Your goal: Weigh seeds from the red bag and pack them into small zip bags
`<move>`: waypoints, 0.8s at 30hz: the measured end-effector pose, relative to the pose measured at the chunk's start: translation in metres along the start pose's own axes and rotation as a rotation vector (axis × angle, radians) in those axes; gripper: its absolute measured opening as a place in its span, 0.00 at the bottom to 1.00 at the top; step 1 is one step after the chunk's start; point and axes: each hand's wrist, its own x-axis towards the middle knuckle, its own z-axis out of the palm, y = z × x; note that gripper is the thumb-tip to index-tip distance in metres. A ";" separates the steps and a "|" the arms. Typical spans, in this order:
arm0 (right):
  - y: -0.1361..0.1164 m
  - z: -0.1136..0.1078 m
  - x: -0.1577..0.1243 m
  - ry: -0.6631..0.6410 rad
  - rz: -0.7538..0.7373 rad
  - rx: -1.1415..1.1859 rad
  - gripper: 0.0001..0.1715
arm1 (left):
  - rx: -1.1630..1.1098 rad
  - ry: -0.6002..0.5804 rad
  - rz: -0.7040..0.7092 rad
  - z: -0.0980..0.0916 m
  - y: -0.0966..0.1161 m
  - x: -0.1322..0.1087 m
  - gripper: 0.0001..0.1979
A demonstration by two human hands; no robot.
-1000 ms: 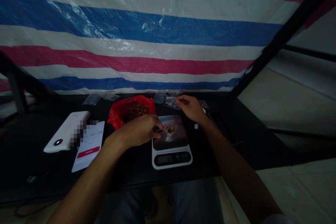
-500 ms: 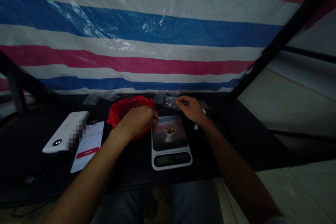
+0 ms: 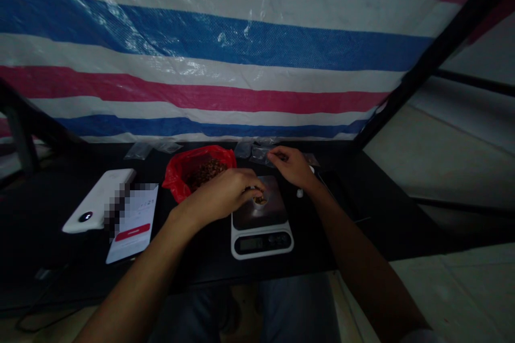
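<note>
My left hand (image 3: 237, 190) is over the small white cup (image 3: 260, 206), its thumb and fingers pinched together at the rim. What it pinches is too small to make out. Light brown pieces lie in the cup, which stands on the metal plate of a white kitchen scale (image 3: 262, 249). Left of the scale, a red plastic bag (image 3: 172, 174) lies open with many small brown pieces (image 3: 207, 172) inside. Beyond the scale's right corner, my right hand (image 3: 292, 166) is curled closed beside clear plastic bags (image 3: 258, 153). Something dark shows at its fingers, but I cannot tell what.
At the left lie a white power bank (image 3: 100, 198) and a phone (image 3: 134, 225) with a lit timer screen. A small white cap-like piece (image 3: 300, 193) and a dark flat object (image 3: 340, 193) are at the right. Striped sheeting (image 3: 225, 86) hangs behind the black table.
My left hand has moved right, from the red bag's edge to the cup on the scale, uncovering the brown pieces in the bag. My right hand has stayed in place.
</note>
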 end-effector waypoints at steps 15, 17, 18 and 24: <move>-0.064 -0.018 -0.149 -0.266 0.203 -0.145 0.84 | 0.334 -0.040 -0.486 -0.024 -0.090 -0.039 0.20; -0.069 -0.004 -0.158 -0.256 0.236 -0.212 0.85 | 0.335 -0.106 -0.550 -0.021 -0.094 -0.037 0.21; -0.069 0.002 -0.158 -0.242 0.239 -0.238 0.84 | 0.329 -0.121 -0.573 -0.020 -0.095 -0.036 0.20; -0.066 0.016 -0.149 -0.167 0.159 -0.305 0.78 | 0.287 -0.123 -0.592 -0.022 -0.097 -0.032 0.17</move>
